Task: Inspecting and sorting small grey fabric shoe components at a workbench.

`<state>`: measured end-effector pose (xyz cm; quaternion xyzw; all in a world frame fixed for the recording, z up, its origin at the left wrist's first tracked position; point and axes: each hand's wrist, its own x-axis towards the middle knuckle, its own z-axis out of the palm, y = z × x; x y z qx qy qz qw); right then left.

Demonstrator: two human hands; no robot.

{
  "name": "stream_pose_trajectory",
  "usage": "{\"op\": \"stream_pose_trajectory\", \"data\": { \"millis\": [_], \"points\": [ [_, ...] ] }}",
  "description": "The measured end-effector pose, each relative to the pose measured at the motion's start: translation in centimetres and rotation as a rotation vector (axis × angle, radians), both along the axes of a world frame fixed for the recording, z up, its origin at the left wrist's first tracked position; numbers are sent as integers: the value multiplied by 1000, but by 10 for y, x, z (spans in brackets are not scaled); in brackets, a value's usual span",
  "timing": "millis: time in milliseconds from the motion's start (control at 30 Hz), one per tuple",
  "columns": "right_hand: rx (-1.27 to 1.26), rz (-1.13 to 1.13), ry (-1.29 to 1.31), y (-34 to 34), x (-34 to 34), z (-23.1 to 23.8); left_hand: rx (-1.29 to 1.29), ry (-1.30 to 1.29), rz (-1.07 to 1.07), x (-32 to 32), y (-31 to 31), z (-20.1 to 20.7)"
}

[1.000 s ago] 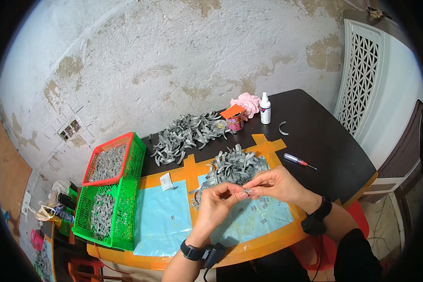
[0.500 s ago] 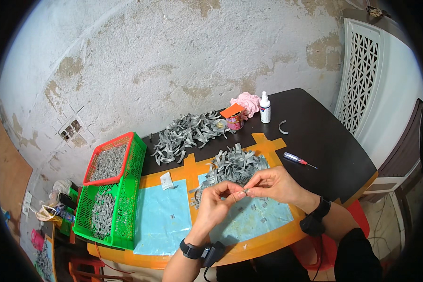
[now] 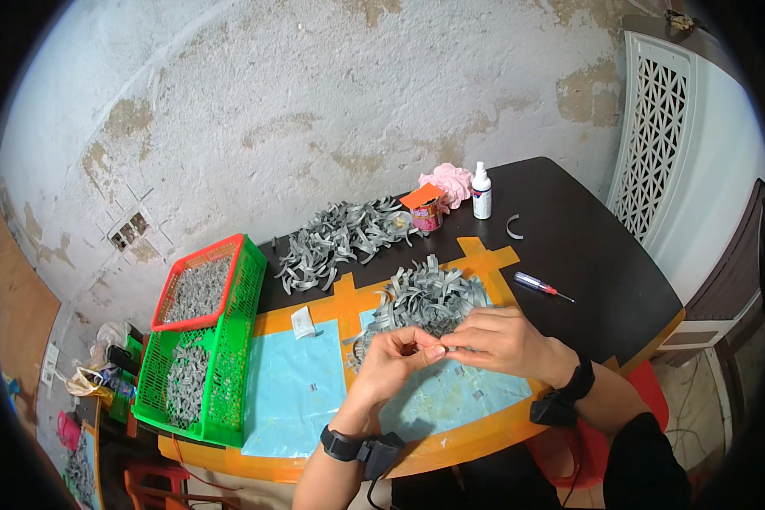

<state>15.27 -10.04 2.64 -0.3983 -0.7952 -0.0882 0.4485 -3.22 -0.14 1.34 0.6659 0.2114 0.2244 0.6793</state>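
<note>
Fingertip to fingertip, my left hand (image 3: 393, 360) and my right hand (image 3: 508, 347) meet over the front of the table. Both are closed in a pinch. Whatever small thing lies between the fingers is too hidden to name. Just beyond them a pile of grey curved strips (image 3: 425, 293) covers part of a blue sheet (image 3: 493, 384) edged with orange tape. Several tiny grey pieces lie on that sheet beside my hands. A second blue sheet (image 3: 285, 399) is to the left, with a small white packet (image 3: 303, 322) at its top edge.
At the left stand a green basket (image 3: 238, 357) and a red-rimmed tray (image 3: 191, 325), both holding small grey pieces. Another strip pile (image 3: 336, 242) lies behind. Toward the back right are a can (image 3: 427, 215), pink cloth (image 3: 452, 183), white spray bottle (image 3: 481, 192) and screwdriver (image 3: 542, 287).
My right hand has turned, its fingers now folding over the pinch point and covering the small grey piece glimpsed there before. My left hand stays nearly in place.
</note>
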Motion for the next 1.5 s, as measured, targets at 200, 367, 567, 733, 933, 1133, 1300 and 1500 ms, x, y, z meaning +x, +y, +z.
{"op": "stream_pose_trajectory", "data": {
  "millis": [200,367,567,733,933,1133,1300,1500],
  "points": [
    [-110,57,151,-3,0,-3,-114,-8,-85,-3,1,6],
    [-238,72,249,2,2,-3,-18,-36,-42,-9,12,-4],
    [-448,-138,249,8,37,-8,247,-81,475,-49,33,47],
    [-430,-213,-6,11,32,-19,802,152,995,-196,94,48],
    [-373,-436,13,6,38,-19,985,914,1221,-277,100,35],
    [-479,-404,-1,13,47,-33,954,1374,1002,-278,108,42],
    [-378,-307,146,19,48,-28,1313,521,1049,-186,68,61],
    [-545,-120,409,16,45,-28,731,155,210,-13,6,24]
  ]
}}
